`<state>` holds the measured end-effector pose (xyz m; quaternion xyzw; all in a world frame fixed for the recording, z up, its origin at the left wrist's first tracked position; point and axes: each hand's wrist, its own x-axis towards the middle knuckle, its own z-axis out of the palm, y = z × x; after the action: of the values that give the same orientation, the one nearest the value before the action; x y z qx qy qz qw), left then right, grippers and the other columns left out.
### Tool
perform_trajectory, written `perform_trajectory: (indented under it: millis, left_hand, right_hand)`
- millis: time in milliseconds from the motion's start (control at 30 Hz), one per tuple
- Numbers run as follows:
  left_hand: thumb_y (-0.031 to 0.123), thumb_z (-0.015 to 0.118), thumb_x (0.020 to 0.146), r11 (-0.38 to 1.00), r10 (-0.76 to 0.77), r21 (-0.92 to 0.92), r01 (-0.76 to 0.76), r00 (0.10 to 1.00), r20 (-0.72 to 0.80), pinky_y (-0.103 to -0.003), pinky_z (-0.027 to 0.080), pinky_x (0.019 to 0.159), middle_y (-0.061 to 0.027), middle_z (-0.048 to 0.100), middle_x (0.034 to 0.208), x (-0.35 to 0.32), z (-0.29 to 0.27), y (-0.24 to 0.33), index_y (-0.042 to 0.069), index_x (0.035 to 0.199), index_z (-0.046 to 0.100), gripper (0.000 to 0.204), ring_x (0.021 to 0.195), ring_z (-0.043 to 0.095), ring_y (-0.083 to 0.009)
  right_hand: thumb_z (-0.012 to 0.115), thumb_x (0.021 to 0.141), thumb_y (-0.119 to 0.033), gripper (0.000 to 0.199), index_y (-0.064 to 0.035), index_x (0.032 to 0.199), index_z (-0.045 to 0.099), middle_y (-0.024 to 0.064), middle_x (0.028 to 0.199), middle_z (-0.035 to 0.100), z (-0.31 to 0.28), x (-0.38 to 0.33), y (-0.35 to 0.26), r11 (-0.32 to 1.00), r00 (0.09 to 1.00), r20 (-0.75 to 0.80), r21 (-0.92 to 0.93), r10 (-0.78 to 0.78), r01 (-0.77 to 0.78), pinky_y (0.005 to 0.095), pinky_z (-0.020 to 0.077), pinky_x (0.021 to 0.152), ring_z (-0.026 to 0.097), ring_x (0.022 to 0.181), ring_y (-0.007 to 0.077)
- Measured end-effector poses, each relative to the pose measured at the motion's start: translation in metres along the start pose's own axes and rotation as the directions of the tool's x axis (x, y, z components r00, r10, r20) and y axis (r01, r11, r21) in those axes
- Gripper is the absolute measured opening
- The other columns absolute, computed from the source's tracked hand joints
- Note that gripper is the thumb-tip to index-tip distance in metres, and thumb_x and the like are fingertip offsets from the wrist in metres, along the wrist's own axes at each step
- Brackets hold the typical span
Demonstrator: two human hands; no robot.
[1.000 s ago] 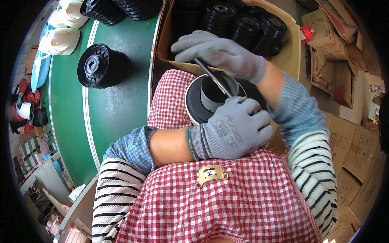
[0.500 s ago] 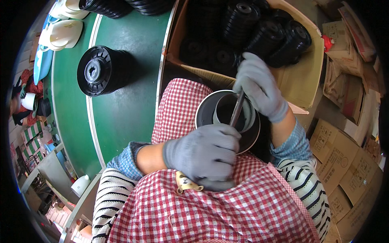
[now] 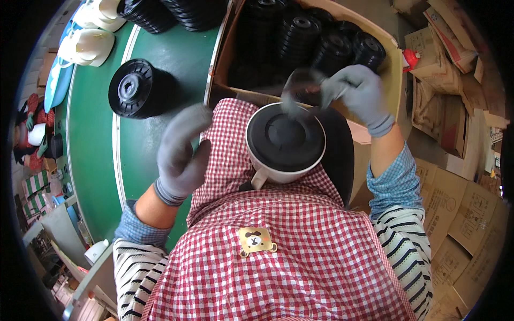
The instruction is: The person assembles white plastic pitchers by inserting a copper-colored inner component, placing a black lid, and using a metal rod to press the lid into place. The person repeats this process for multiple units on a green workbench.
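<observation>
A whitish pot [image 3: 258,178] with a short projection at its lower left rests on my lap, tilted upward. A black round disc-like piece [image 3: 281,139] sits inside its rim. Above the pot's far rim, my right hand [image 3: 364,99], in a grey glove, is closed on a grey ring-shaped tool [image 3: 300,88] smeared by motion. My left hand [image 3: 184,152], gloved too, hovers left of the pot over the green table's edge. Its thumb stands apart from the fingers and nothing shows in it.
On the green table [image 3: 155,176] stands a stack of black ribbed parts [image 3: 134,88]; more stacks and cream-coloured pieces [image 3: 88,47] are at the far left. An open carton [image 3: 390,80] of black stacks stands ahead. Flattened cartons [image 3: 450,203] lie right. Another person's hands [image 3: 42,144] show far left.
The ring-shaped tool has come up out of the pot in my right hand, uncovering the black piece. My left hand has let go of the tool's bar and swung left.
</observation>
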<state>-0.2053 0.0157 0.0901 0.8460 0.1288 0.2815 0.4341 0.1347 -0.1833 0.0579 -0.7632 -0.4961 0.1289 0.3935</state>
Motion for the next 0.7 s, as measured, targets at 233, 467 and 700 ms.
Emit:
perform_trajectory:
  millis: [233,467,700]
  left_hand:
    - [0.029,0.064,0.090,0.596,0.299,0.163,-0.786,0.406,0.863,-0.053,0.038,0.116,0.0022,0.045,0.154,-0.042,0.056,0.006,0.032,0.125,0.067,0.035,0.145,0.037,-0.0255]
    - [0.016,0.087,0.064,0.927,0.111,0.259,-0.271,0.859,0.500,-0.045,0.050,0.104,-0.0255,0.048,0.147,-0.061,-0.014,0.006,0.005,0.078,0.062,0.031,0.133,0.052,-0.0437]
    - [0.003,0.086,0.077,0.609,-0.662,-0.708,0.359,0.722,-0.203,-0.038,0.050,0.104,-0.0213,0.052,0.147,-0.178,-0.075,0.013,0.005,0.097,0.062,0.031,0.129,0.057,-0.0291]
  right_hand:
    - [0.066,0.094,-0.026,0.023,-0.0055,0.092,0.075,0.0065,0.076,0.070,0.002,-0.023,0.048,0.761,0.783,-0.110,0.352,0.612,-0.546,0.0316,0.0497,0.065,0.062,0.067,0.0130]
    - [0.070,0.082,-0.067,0.058,-0.0102,0.092,0.077,0.0165,0.086,0.072,0.026,0.005,0.013,0.873,0.887,-0.194,-0.184,0.419,-0.452,0.0388,0.0513,0.074,0.068,0.081,0.0330]
    - [0.070,0.084,-0.065,0.055,-0.0117,0.096,0.079,0.0145,0.090,0.074,0.152,0.062,-0.117,0.928,0.919,0.280,-0.326,0.279,-0.182,0.0404,0.0526,0.083,0.070,0.091,0.0324]
